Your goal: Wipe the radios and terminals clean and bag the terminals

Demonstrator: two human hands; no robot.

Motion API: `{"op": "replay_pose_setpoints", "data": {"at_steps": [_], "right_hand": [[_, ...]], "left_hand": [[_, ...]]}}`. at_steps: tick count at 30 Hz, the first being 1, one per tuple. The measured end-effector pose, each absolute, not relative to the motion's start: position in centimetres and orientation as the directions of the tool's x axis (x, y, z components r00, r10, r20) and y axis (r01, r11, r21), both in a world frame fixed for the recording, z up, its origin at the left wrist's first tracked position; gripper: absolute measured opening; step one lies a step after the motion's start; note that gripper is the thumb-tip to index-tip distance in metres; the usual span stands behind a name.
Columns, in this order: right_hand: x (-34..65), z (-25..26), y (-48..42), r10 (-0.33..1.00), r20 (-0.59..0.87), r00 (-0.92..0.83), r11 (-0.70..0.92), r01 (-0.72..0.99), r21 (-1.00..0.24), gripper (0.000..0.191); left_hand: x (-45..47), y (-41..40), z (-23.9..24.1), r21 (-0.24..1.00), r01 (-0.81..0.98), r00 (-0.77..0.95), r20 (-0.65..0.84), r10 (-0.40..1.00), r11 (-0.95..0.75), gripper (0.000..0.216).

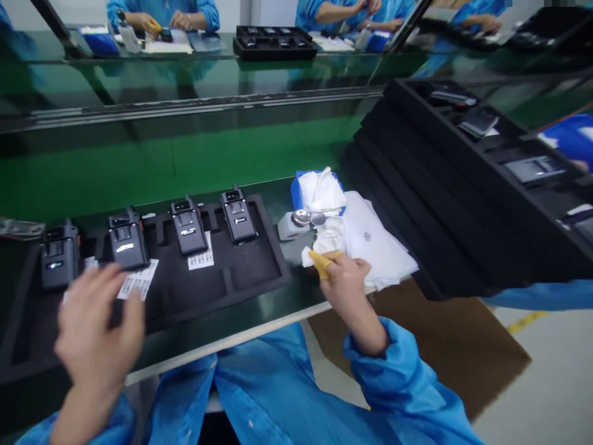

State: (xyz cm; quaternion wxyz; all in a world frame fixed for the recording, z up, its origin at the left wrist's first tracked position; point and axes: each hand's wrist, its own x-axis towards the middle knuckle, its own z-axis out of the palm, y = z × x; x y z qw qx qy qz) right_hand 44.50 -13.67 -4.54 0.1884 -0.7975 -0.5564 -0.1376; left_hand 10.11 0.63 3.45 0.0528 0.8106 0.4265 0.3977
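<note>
My left hand (pixel 99 327), blurred by motion, hovers open over the left part of a black foam tray (pixel 250 290), fingers spread and nothing visible in them. Several black handheld radios lie in a row in this tray; closest to that hand are a left-end radio (pixel 59 259) and a second radio (pixel 127 241). White printed label sheets (pixel 200 253) stick out from under some of them. My right hand (pixel 345 281), with yellow finger covers, pinches a small white wipe (pixel 306 256) beside a white bottle with a metal lid (pixel 291 225).
Behind the bottle stands a blue tissue box (pixel 296 191). White sheets (pixel 375 247) lie to its right. Stacked black trays (pixel 445 204), the top one holding devices, slope at the right. Across a green partition (pixel 208 148), people in blue sleeves work near another black tray (pixel 273 52).
</note>
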Motion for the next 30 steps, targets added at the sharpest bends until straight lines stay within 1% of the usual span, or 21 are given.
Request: {"op": "replay_pose_setpoints", "data": {"at_steps": [1, 3, 5, 7, 9, 12, 14, 19, 22, 25, 30], "right_hand": [[45.0, -3.4, -13.0, 0.808, 0.471, 0.355, -0.334, 0.934, -0.131, 0.019], [45.9, -1.1, -11.2, 0.761, 0.538, 0.361, -0.375, 0.923, -0.089, 0.019], [46.3, 0.7, -9.3, 0.783, 0.519, 0.344, -0.366, 0.928, -0.064, 0.021], [46.4, 1.7, -7.8, 0.833, 0.458, 0.311, -0.324, 0.945, -0.052, 0.025], [46.3, 2.2, -7.4, 0.870, 0.421, 0.258, -0.263, 0.964, -0.047, 0.025], [47.0, 2.4, -8.9, 0.858, 0.472, 0.203, -0.210, 0.977, -0.039, 0.021], [47.9, 2.4, -10.5, 0.838, 0.497, 0.224, -0.238, 0.971, -0.035, 0.017], [48.7, 2.5, -12.9, 0.840, 0.408, 0.358, -0.362, 0.930, -0.071, 0.018], [47.5, 2.7, -12.0, 0.816, 0.448, 0.366, -0.364, 0.927, -0.094, 0.023], [46.3, 2.9, -9.8, 0.809, 0.494, 0.319, -0.340, 0.939, -0.050, 0.026], [46.0, 1.9, -6.8, 0.890, 0.417, 0.184, -0.236, 0.969, 0.077, 0.028]], "left_hand": [[12.1, 0.2, 2.8, 0.363, 0.608, 0.411, 0.617, 0.671, -0.706, 0.041], [15.9, -0.8, 1.7, 0.301, 0.485, 0.593, 0.577, 0.561, -0.821, 0.030], [19.1, -1.7, 1.0, 0.277, 0.393, 0.713, 0.510, 0.481, -0.877, 0.024], [21.1, -2.1, 0.5, 0.258, 0.379, 0.767, 0.450, 0.457, -0.889, 0.024], [22.1, -2.1, -0.1, 0.243, 0.399, 0.789, 0.401, 0.466, -0.884, 0.027], [22.2, -2.0, -0.9, 0.225, 0.430, 0.799, 0.355, 0.485, -0.874, 0.029], [21.9, -2.0, -1.2, 0.226, 0.431, 0.802, 0.347, 0.486, -0.873, 0.028], [21.7, -2.1, -1.3, 0.273, 0.386, 0.800, 0.376, 0.467, -0.881, 0.026], [21.9, -2.3, -1.1, 0.279, 0.362, 0.805, 0.388, 0.449, -0.889, 0.026], [21.9, -2.4, -1.0, 0.262, 0.352, 0.813, 0.390, 0.432, -0.898, 0.026], [21.3, -2.4, -0.7, 0.227, 0.429, 0.771, 0.413, 0.485, -0.874, 0.028]]}}
